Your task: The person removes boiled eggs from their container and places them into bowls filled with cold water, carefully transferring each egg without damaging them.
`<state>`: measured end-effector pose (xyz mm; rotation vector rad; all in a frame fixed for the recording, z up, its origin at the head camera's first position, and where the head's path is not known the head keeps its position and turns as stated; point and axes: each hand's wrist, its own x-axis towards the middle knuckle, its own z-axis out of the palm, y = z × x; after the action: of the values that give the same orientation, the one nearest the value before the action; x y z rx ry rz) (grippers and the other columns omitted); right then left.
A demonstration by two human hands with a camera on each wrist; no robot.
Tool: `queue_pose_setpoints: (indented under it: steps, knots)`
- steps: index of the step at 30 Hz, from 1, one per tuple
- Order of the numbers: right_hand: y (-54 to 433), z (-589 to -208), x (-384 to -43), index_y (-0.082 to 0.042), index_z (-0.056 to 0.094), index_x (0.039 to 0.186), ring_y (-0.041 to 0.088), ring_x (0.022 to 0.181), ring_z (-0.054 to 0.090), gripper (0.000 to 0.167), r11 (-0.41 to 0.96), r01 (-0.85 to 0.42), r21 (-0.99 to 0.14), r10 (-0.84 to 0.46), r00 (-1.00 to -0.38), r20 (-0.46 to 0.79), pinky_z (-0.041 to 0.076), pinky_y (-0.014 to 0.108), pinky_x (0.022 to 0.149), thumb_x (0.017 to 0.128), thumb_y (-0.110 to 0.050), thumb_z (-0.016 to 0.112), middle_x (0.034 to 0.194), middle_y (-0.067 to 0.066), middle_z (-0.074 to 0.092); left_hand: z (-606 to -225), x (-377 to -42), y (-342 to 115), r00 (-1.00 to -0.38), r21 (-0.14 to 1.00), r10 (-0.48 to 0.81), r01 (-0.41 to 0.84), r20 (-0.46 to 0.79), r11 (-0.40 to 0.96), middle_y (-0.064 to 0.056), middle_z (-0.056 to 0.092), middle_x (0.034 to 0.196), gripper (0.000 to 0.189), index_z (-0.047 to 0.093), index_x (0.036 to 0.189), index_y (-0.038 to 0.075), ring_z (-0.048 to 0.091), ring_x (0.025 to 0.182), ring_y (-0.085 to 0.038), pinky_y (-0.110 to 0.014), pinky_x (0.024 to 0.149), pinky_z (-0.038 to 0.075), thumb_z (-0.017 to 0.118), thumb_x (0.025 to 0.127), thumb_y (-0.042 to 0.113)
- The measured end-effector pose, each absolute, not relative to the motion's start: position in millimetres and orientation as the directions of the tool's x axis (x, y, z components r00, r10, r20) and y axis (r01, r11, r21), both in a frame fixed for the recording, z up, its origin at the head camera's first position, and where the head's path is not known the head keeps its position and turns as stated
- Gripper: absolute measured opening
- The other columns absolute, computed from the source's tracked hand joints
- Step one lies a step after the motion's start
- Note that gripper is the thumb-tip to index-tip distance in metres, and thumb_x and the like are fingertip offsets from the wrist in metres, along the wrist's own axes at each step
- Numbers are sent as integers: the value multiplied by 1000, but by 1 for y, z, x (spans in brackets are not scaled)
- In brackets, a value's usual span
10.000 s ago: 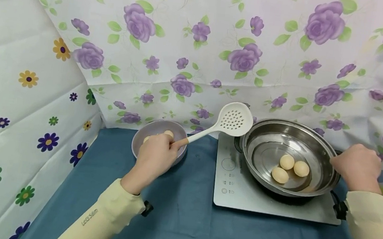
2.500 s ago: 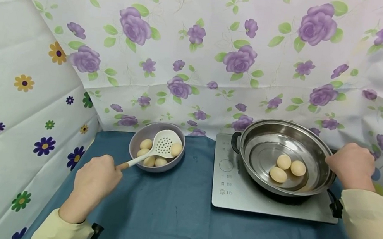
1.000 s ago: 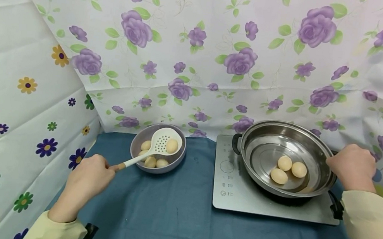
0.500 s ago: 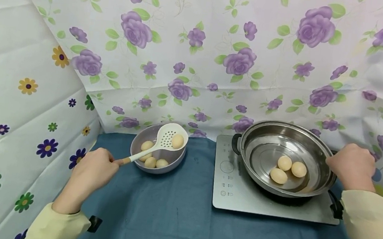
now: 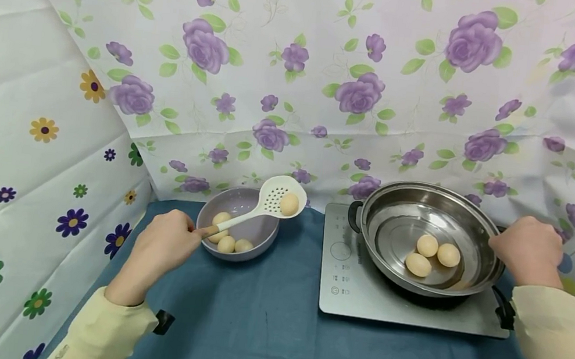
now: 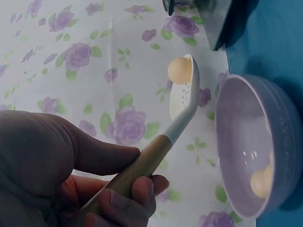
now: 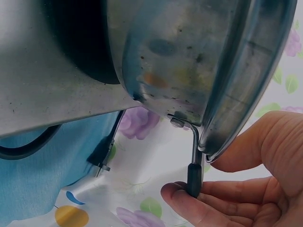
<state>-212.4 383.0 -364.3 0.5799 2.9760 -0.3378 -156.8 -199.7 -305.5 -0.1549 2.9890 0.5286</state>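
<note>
My left hand [image 5: 167, 242] grips the wooden handle of a white slotted spoon [image 5: 271, 191], thumb along one side and fingers curled round. One pale brown egg [image 5: 289, 204] lies in the spoon's perforated head, raised over the right rim of the mauve bowl [image 5: 263, 248]. Several eggs [image 5: 226, 244] sit in that bowl. At the right, my right hand [image 5: 527, 248] holds the side handle [image 7: 194, 179] of a wide steel pan [image 5: 381, 265]; the right wrist view shows my thumb by the rim and fingers at the black grip. Three eggs [image 5: 427, 246] rest together inside the pan.
Under the pan is a silver induction cooker [image 5: 340, 302] on a blue cloth [image 5: 262, 323]. A black plug [image 7: 100, 151] and cable lie beyond it. Flower-printed sheets [image 5: 258, 53] stand behind and to the left. The pan's left handle [image 5: 354, 214] sticks out toward the bowl.
Ten seconds ago the slotted spoon was without an egg. It then dipped into the bowl, picked up an egg, and has risen and moved right. The right hand and pan have barely moved.
</note>
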Motion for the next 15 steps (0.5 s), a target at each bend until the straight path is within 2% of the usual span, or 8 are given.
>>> queue_pose_setpoints:
  steps: [3,7,13,15]
  knots:
    - [384,-365,-213,19,57,87,43,62,55,55,905,379,-193,361,-924,-124,44,39,40,78,-35,61,76,37,53,-305,-161,-190,-992,346,-64,-99,-110,933,4,30,44,51,46,47,19,33,37,-13,-23,35,22,55,91,43]
    - [384,-366,-213,18,57,86,43,62,55,54,905,378,-197,360,-925,-121,43,39,40,77,-34,61,76,37,53,-303,-166,-178,-993,363,-38,-75,-108,929,4,30,44,48,46,48,18,30,37,-13,-23,35,20,54,92,36]
    - [384,-367,-212,12,58,77,38,60,54,45,899,386,-205,365,-921,-134,43,38,41,78,-33,60,72,33,53,-298,-174,-158,-992,380,-24,-70,-124,922,2,34,46,38,61,55,16,29,39,-14,-24,35,20,53,91,28]
    - [383,-367,-212,11,58,76,37,59,54,44,899,387,-205,366,-921,-135,42,38,41,79,-33,60,72,32,53,-296,-176,-151,-991,381,-23,-71,-129,922,2,34,45,39,63,56,15,28,38,-14,-24,35,19,53,91,28]
